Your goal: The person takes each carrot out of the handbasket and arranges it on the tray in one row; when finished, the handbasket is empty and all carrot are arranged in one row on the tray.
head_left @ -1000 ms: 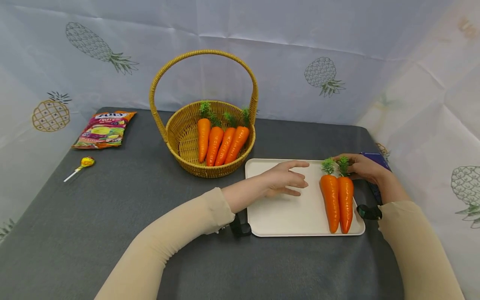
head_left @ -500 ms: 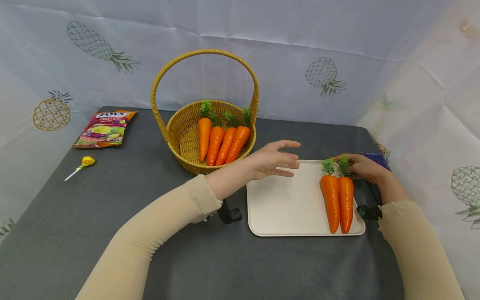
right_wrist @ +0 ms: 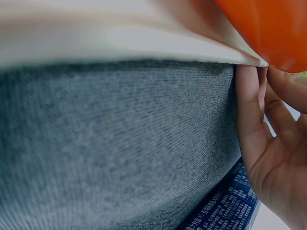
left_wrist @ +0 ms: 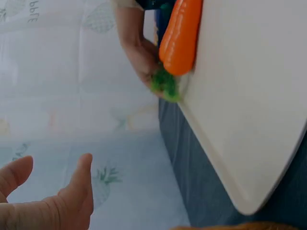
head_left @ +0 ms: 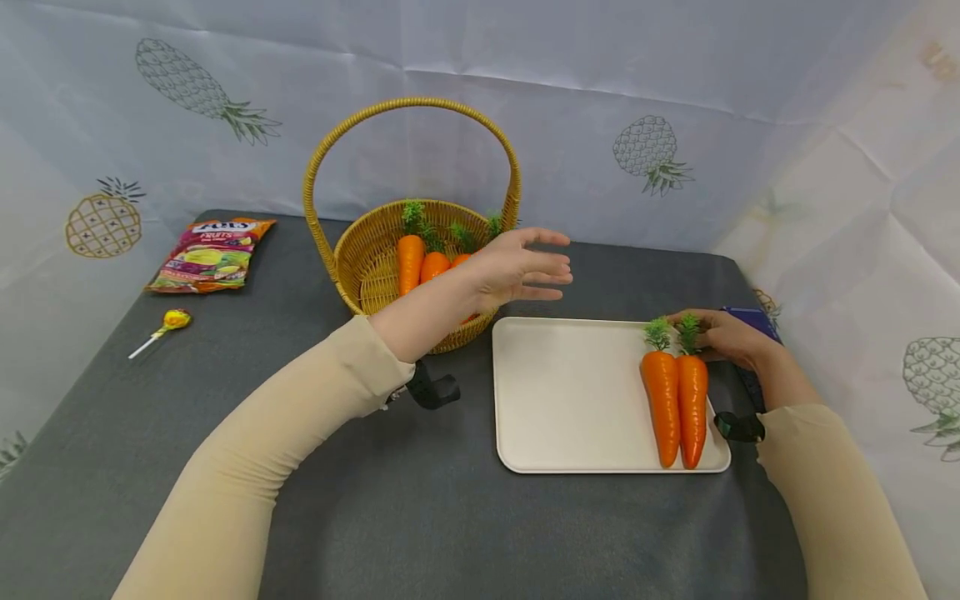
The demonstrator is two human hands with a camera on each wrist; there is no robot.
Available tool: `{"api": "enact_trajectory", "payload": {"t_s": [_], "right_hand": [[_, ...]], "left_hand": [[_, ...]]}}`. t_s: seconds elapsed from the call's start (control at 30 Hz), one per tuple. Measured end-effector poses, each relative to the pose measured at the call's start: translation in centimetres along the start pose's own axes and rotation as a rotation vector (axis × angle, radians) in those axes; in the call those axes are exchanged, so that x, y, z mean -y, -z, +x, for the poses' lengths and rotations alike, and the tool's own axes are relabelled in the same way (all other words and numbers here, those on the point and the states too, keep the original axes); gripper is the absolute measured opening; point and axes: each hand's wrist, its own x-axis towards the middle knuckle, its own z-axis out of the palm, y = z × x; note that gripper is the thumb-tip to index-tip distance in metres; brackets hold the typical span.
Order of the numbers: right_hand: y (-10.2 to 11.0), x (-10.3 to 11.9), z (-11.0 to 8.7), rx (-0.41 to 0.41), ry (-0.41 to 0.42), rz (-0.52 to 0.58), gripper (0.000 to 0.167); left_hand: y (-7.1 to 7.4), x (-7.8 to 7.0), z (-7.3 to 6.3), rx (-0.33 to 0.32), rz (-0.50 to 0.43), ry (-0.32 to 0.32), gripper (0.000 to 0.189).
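Note:
In the head view my left hand (head_left: 521, 268) is in the air, in front of the wicker basket's (head_left: 362, 279) right side, fingers spread and holding nothing. Its forearm hides part of the orange toy carrots (head_left: 409, 260) with green tops inside the basket. My right hand (head_left: 731, 337) holds the right edge of a cream tray (head_left: 573, 400); the right wrist view shows fingers (right_wrist: 248, 98) beneath the rim. Two more carrots (head_left: 662, 408) lie side by side along the tray's right end, their green tops beside that hand.
A blue printed pack (head_left: 752, 320) lies beyond my right hand, partly hidden by it. At the left of the grey table (head_left: 390, 517) are a candy bag (head_left: 212, 257) and a yellow lollipop (head_left: 177, 320). A pineapple-print curtain (head_left: 570, 150) stands behind.
My left hand has moved from above the tray up and left to the basket's right side, staying open. My right hand, the tray and its carrots have stayed put.

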Motion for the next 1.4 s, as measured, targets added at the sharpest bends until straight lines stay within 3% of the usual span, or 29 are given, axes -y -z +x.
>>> {"api": "enact_trajectory", "payload": {"t_s": [0.33, 0.63, 0.93, 1.1, 1.4], "right_hand": [[-0.1, 0.2, -0.2, -0.008, 0.007, 0.001, 0.06], [-0.1, -0.1, 0.0, -0.008, 0.01, -0.011, 0.059], [-0.1, 0.0, 0.0, -0.009, 0.008, -0.008, 0.06], [-0.1, 0.3, -0.1, -0.008, 0.006, -0.01, 0.06], [-0.1, 0.4, -0.1, -0.007, 0.001, -0.007, 0.06]], "left_hand": [[4.5, -2.4, -0.2, -0.135, -0.035, -0.042, 0.052], [8.5, -3.4, 0.3, -0.289, -0.064, -0.049, 0.055], [11.9, -3.6, 0.9, -0.431, -0.074, -0.031, 0.059], [13.0, -3.4, 1.2, -0.52, -0.083, -0.025, 0.058], [14.7, -2.4, 1.3, -0.641, -0.049, 0.051, 0.065]]}}
